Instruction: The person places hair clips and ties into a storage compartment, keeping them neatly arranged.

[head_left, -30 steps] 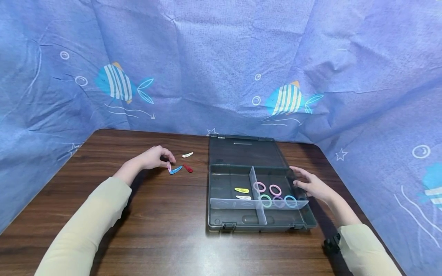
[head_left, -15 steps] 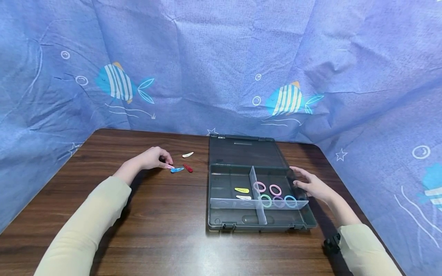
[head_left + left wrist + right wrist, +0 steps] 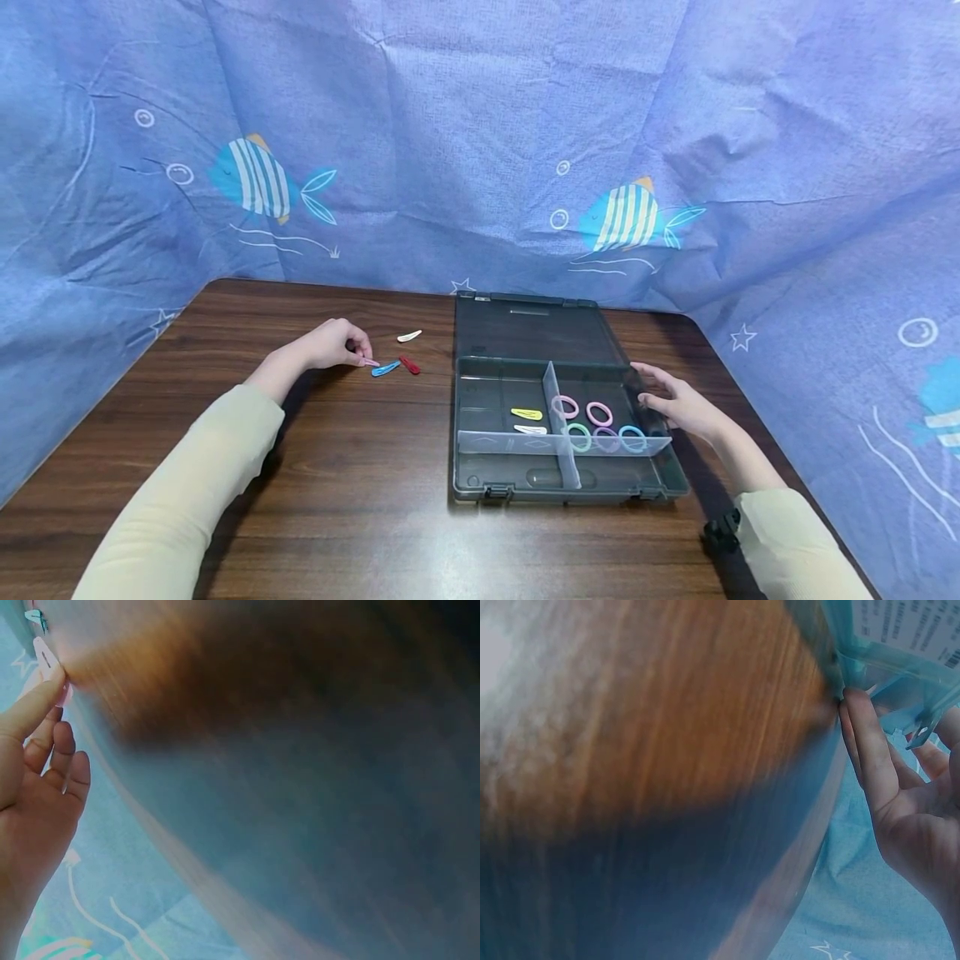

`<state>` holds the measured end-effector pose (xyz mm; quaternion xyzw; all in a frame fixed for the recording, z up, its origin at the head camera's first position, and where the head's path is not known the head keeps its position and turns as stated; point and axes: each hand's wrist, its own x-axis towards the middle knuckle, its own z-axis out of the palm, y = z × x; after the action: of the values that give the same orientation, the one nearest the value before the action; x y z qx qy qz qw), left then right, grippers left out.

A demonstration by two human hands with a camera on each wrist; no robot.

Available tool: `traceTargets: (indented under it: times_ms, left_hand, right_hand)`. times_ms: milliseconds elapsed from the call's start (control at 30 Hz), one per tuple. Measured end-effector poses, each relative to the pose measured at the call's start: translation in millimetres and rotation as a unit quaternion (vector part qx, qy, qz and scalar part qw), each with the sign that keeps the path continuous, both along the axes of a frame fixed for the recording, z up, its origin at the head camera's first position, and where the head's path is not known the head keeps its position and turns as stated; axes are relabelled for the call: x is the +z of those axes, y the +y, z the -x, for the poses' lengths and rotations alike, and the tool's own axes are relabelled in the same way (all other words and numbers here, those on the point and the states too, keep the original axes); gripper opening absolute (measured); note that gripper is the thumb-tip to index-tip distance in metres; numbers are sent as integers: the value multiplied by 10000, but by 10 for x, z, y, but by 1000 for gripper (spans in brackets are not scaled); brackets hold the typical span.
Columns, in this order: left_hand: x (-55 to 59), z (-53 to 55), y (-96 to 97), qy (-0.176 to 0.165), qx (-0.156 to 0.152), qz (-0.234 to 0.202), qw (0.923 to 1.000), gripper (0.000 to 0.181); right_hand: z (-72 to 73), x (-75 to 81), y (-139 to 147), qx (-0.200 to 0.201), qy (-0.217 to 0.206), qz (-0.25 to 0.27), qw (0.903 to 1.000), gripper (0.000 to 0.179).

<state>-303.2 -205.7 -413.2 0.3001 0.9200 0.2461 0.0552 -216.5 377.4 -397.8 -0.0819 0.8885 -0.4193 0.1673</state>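
In the head view my left hand (image 3: 330,343) pinches a pink snap hair clip (image 3: 370,362) between thumb and fingertips, close over the table. The left wrist view shows the clip (image 3: 46,658) sticking out past the thumb. Just right of these fingertips lie a blue hair clip (image 3: 386,368) and a red hair clip (image 3: 409,365), with a white hair clip (image 3: 409,337) farther back. My right hand (image 3: 678,404) rests against the right side of an open dark see-through box (image 3: 480,493). In the right wrist view its fingers (image 3: 870,742) lie fairly straight along the box wall.
Translucent dividers (image 3: 562,446) split the box. A yellow clip (image 3: 527,414) and a white clip (image 3: 530,430) lie in its back left compartment, several hair ties (image 3: 599,413) in the back right. Its lid (image 3: 532,329) lies back on the wooden table (image 3: 337,500). A fish-print cloth (image 3: 465,125) hangs behind.
The pink clip in my left fingers has turned from hanging down to nearly level. The blue clip has shifted slightly right, beside the red one. My right hand has stayed at the box.
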Motion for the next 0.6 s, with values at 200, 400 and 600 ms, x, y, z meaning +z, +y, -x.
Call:
traceTargets:
  times_ms: [200, 400, 600]
  left_hand:
    - [-13, -7, -4, -35, 115, 6, 9999, 9]
    - [5, -25, -7, -73, 142, -20, 9999, 9]
    - [51, -48, 19, 51, 224, -59, 9997, 10]
  right_hand:
    - [-5, 5, -3, 23, -22, 55, 10000, 62]
    - [-11, 17, -16, 20, -40, 21, 10000, 63]
    - [-6, 13, -5, -22, -52, -51, 10000, 62]
